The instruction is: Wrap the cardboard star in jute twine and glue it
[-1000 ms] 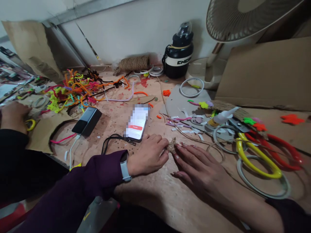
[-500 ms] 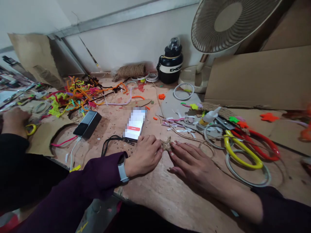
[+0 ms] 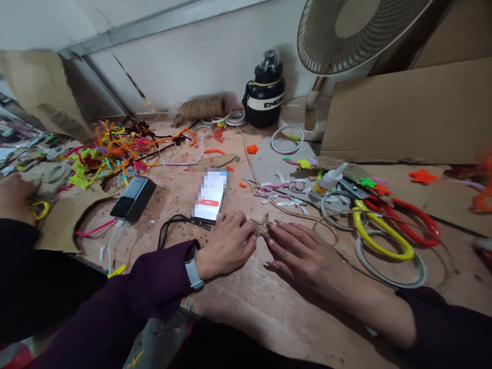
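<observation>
A small twine-wrapped star (image 3: 262,226) lies on the wooden table (image 3: 269,307) between both my hands. My left hand (image 3: 226,245), in a purple sleeve with a grey watch band, has its fingers curled and pinches the star's left side. My right hand (image 3: 302,251) lies flat with fingers stretched, fingertips touching the star's right side. A phone (image 3: 209,195) with a lit screen lies just behind my left hand, with a black lanyard (image 3: 172,225) beside it.
Yellow and red scissors (image 3: 388,230), rings, a glue bottle (image 3: 328,179) and scraps lie at right. Pipe cleaners (image 3: 115,148) are heaped at left, by a power bank (image 3: 132,198). A twine roll (image 3: 202,107), black bottle (image 3: 265,92), fan (image 3: 346,31) and cardboard (image 3: 403,113) stand behind. Another person's hand (image 3: 13,197) is far left.
My hands stay on the star with hardly any movement. The view has shifted, so everything sits a little further left and higher in the picture.
</observation>
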`<action>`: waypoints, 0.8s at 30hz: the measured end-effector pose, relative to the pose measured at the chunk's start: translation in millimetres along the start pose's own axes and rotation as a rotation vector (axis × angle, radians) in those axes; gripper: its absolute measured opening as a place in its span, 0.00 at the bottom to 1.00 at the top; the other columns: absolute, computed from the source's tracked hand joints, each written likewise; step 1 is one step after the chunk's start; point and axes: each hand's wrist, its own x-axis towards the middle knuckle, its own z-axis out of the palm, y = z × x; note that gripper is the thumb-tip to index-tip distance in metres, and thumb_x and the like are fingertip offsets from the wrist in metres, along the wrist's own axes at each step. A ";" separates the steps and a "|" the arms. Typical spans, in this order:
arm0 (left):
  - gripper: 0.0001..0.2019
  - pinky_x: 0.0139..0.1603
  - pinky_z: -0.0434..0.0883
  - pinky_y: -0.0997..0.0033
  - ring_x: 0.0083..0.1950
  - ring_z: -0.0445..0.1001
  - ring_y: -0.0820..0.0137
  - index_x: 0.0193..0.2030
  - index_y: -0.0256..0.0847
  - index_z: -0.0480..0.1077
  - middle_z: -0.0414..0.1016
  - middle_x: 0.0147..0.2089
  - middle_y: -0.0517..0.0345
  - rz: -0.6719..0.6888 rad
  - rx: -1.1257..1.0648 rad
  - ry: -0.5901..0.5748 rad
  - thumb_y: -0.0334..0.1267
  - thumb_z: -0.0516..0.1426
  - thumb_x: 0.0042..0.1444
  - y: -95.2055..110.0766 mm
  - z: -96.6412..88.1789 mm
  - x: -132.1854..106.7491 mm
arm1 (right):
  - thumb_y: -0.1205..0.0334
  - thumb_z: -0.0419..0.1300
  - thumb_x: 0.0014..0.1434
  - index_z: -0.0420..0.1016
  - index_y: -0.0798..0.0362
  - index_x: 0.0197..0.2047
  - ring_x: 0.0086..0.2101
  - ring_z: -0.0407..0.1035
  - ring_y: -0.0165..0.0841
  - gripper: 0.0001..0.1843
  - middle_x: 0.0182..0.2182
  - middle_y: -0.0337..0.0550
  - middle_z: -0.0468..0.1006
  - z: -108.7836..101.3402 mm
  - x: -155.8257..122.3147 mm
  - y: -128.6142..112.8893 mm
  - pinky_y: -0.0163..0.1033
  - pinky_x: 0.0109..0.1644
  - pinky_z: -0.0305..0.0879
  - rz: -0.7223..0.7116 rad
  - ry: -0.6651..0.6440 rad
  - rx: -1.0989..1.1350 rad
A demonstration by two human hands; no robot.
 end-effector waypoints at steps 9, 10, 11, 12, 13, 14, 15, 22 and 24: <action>0.28 0.66 0.50 0.52 0.70 0.56 0.57 0.70 0.37 0.55 0.58 0.72 0.42 0.110 0.031 0.158 0.53 0.45 0.71 1.3 -3.6 -22.5 | 0.55 0.59 0.66 0.78 0.59 0.52 0.56 0.69 0.48 0.18 0.56 0.60 0.76 1.4 -3.2 0.9 0.55 0.57 0.70 0.014 -0.015 0.006; 0.34 0.69 0.47 0.51 0.73 0.51 0.55 0.72 0.36 0.52 0.53 0.74 0.42 0.163 0.066 0.146 0.58 0.45 0.69 2.0 -0.6 -25.3 | 0.56 0.59 0.66 0.78 0.59 0.52 0.56 0.69 0.48 0.18 0.55 0.60 0.76 1.5 -3.3 1.1 0.55 0.56 0.70 0.009 -0.015 0.003; 0.37 0.70 0.46 0.52 0.74 0.49 0.56 0.73 0.35 0.51 0.52 0.75 0.42 0.191 0.094 0.147 0.61 0.45 0.68 2.5 2.9 -27.4 | 0.56 0.59 0.66 0.77 0.60 0.52 0.56 0.69 0.49 0.18 0.55 0.61 0.77 1.5 -3.3 1.3 0.55 0.56 0.70 0.003 -0.012 0.001; 0.39 0.71 0.44 0.52 0.75 0.48 0.56 0.73 0.35 0.51 0.52 0.75 0.43 0.199 0.119 0.148 0.63 0.45 0.67 2.8 6.5 -28.8 | 0.57 0.59 0.66 0.77 0.60 0.52 0.56 0.69 0.49 0.18 0.55 0.61 0.76 1.5 -3.2 1.4 0.55 0.56 0.70 0.001 -0.011 0.002; 0.40 0.72 0.43 0.52 0.75 0.48 0.56 0.73 0.35 0.51 0.52 0.75 0.43 0.202 0.139 0.146 0.64 0.45 0.66 2.8 9.9 -29.4 | 0.57 0.58 0.66 0.77 0.60 0.52 0.57 0.69 0.48 0.17 0.55 0.61 0.76 1.3 -3.1 1.4 0.55 0.56 0.70 0.002 -0.013 0.005; 0.40 0.72 0.42 0.53 0.75 0.48 0.57 0.73 0.35 0.51 0.52 0.75 0.44 0.201 0.153 0.145 0.65 0.44 0.66 2.7 12.8 -29.5 | 0.58 0.58 0.66 0.77 0.59 0.52 0.57 0.68 0.48 0.17 0.55 0.60 0.76 1.1 -2.9 1.4 0.54 0.57 0.70 0.005 -0.010 0.007; 0.40 0.73 0.41 0.53 0.75 0.48 0.57 0.74 0.35 0.51 0.52 0.75 0.45 0.201 0.163 0.142 0.65 0.44 0.66 2.5 15.0 -29.1 | 0.58 0.58 0.66 0.77 0.59 0.52 0.57 0.68 0.47 0.17 0.55 0.60 0.76 0.8 -2.8 1.3 0.54 0.57 0.69 0.007 -0.007 0.007; 0.38 0.73 0.42 0.53 0.75 0.50 0.58 0.73 0.37 0.54 0.50 0.76 0.47 0.195 0.150 0.130 0.64 0.45 0.66 2.7 15.9 -25.3 | 0.59 0.59 0.65 0.77 0.58 0.52 0.56 0.69 0.47 0.17 0.55 0.59 0.77 -0.4 -1.0 0.8 0.53 0.56 0.70 0.013 -0.004 0.006; 0.38 0.73 0.41 0.52 0.75 0.50 0.57 0.73 0.38 0.54 0.50 0.76 0.46 0.188 0.152 0.134 0.63 0.44 0.67 2.6 15.5 -25.2 | 0.58 0.58 0.66 0.78 0.58 0.52 0.56 0.70 0.47 0.16 0.54 0.58 0.77 -0.5 -0.3 1.1 0.53 0.56 0.70 0.008 -0.005 -0.003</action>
